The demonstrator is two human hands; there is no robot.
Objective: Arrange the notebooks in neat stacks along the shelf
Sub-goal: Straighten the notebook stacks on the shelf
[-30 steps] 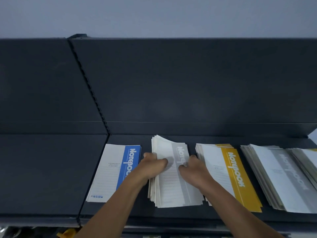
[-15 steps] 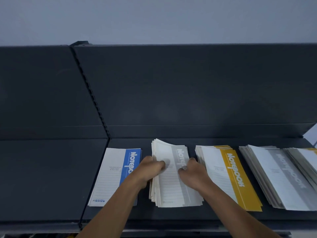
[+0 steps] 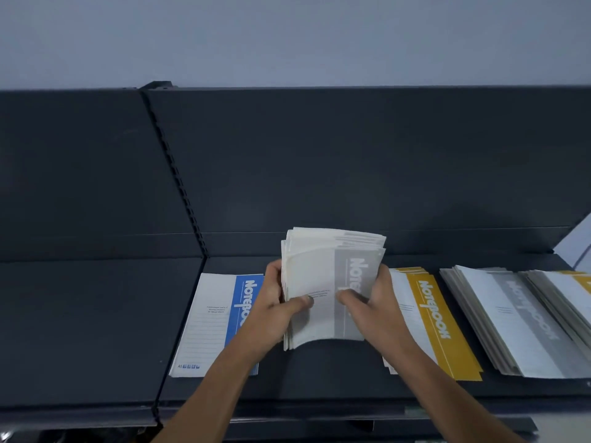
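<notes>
The left hand [image 3: 279,303] grips the left edge of the grey stack [image 3: 319,276], thumb pressed on the top cover and fingers curled behind. The right hand [image 3: 372,306] clamps the right edge the same way, thumb across the grey band. Between the 2 hands the stack is tipped up toward the camera. Its near edge bows clear of the shelf [image 3: 319,382] and its far edges are splayed and uneven; whether any part touches the shelf is hidden.

Just left of the left hand a blue notebook [image 3: 214,318] lies flat, partly under the wrist. Just right of the right hand sits a yellow stack [image 3: 430,318], slightly stepped. Further right is a fanned stack [image 3: 511,321] of grey covers.

The step looks like squaring this 1 stack. The next move probably calls for tapping its edges flush against the shelf. It would then go down flat in the gap under the hands, parallel to its neighbours, with a firm grip so no cover slides.
</notes>
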